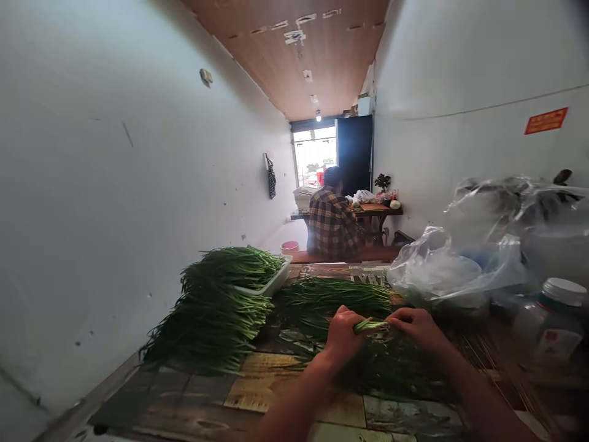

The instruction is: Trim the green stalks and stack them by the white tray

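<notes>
both hands around chive bunch

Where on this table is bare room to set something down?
Bare wooden tabletop: the near edge, between the heap of long green chives and the left hand. Crowded: clear plastic bags and a white-lidded jar at right; loose chives mid-table, where that hand and the right hand pinch a small green stalk bundle.
</notes>
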Demonstrator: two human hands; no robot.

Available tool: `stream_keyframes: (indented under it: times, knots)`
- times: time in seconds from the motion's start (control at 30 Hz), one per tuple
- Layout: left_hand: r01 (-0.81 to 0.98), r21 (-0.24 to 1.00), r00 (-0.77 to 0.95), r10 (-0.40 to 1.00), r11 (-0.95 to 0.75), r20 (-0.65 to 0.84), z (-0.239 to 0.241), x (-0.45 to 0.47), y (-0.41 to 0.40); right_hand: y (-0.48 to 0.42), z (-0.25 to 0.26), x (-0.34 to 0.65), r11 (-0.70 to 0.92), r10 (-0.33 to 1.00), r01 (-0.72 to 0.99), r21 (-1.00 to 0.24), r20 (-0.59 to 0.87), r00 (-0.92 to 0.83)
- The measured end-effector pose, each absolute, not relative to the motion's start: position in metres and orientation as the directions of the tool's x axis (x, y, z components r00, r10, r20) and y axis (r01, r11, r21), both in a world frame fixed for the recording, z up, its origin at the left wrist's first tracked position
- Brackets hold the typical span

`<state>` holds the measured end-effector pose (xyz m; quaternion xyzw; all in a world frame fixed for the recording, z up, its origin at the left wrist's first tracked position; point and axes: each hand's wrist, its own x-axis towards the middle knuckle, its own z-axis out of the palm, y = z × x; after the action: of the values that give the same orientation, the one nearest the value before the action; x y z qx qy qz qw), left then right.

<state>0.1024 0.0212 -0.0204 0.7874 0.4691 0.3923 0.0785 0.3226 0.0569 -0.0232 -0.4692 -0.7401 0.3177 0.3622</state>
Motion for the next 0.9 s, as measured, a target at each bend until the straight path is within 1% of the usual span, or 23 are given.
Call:
stream_keyframes:
  times: [0.07,0.13,0.23,0.3,0.4,0.47,0.53,0.63,0.73,0.83,0.9]
  knots:
    - [0.684,0.496,0.249,0.81,-0.535,0.53,-0.017,0.104,0.021,0.051,-0.014,0.32,0.397,0.916,0.54,-0.742,0.28,-0.289]
    - [0.693,0.511,0.239,0.831,-0.508,0.503,-0.014,0.103,0.019,0.046,-0.009,0.315,0.478,0.878,0.613,-0.629,0.349,-0.326]
    - [0.721,0.522,0.212,0.863,-0.455,0.459,-0.012,0.101,0.018,0.044,-0.011,0.312,0.639,0.759,0.652,-0.408,0.47,-0.45]
    - [0.735,0.521,0.195,0.871,-0.433,0.45,-0.014,0.1,0.018,0.047,-0.016,0.314,0.705,0.677,0.663,-0.252,0.518,-0.522]
    - [0.733,0.511,0.214,0.865,-0.449,0.453,-0.02,0.101,0.02,0.053,-0.026,0.32,0.726,0.612,0.685,-0.058,0.509,-0.605]
    - [0.724,0.502,0.241,0.856,-0.473,0.458,-0.023,0.102,0.021,0.056,-0.03,0.323,0.731,0.596,0.683,-0.003,0.491,-0.636]
    - [0.718,0.506,0.238,0.852,-0.478,0.467,-0.023,0.103,0.02,0.055,-0.03,0.323,0.739,0.591,0.673,-0.016,0.495,-0.637]
    - [0.702,0.532,0.214,0.852,-0.475,0.478,-0.018,0.102,0.02,0.051,-0.024,0.318,0.748,0.607,0.654,-0.115,0.516,-0.604]
    - [0.681,0.551,0.205,0.848,-0.482,0.488,-0.012,0.099,0.019,0.042,-0.014,0.312,0.702,0.695,0.641,-0.31,0.495,-0.521]
    - [0.674,0.565,0.198,0.853,-0.476,0.483,-0.008,0.098,0.018,0.034,-0.003,0.305,0.585,0.81,0.618,-0.525,0.418,-0.411]
    - [0.678,0.563,0.203,0.856,-0.472,0.475,-0.006,0.098,0.016,0.03,0.003,0.299,0.501,0.865,0.603,-0.621,0.383,-0.324]
